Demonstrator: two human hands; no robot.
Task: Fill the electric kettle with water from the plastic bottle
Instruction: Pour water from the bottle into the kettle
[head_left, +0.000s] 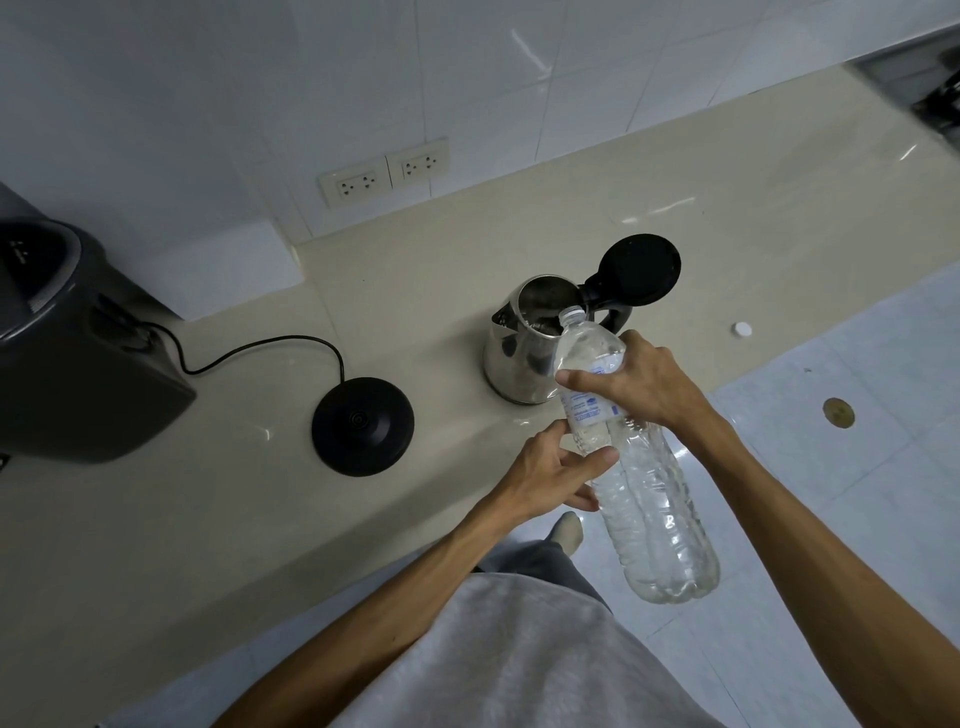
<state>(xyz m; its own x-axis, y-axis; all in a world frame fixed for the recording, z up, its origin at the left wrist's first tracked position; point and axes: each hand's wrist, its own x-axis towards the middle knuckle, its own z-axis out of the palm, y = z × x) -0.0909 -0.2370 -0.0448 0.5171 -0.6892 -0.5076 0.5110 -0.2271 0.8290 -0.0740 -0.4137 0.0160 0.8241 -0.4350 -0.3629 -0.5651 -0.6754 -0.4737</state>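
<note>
A steel electric kettle (514, 358) stands on the beige counter with its black lid (640, 270) flipped open. A large clear plastic bottle (649, 499), uncapped, is tilted with its mouth over the kettle's opening. My right hand (634, 379) grips the bottle near its label from above. My left hand (550, 470) holds the bottle's middle from the left side. The bottle's base points back toward me over the counter's edge.
The kettle's black base (362, 425) with its cord lies left of the kettle. A dark grey appliance (67, 353) fills the far left. The white bottle cap (742, 329) rests on the counter (208, 519) to the right. Wall sockets (384, 172) sit behind.
</note>
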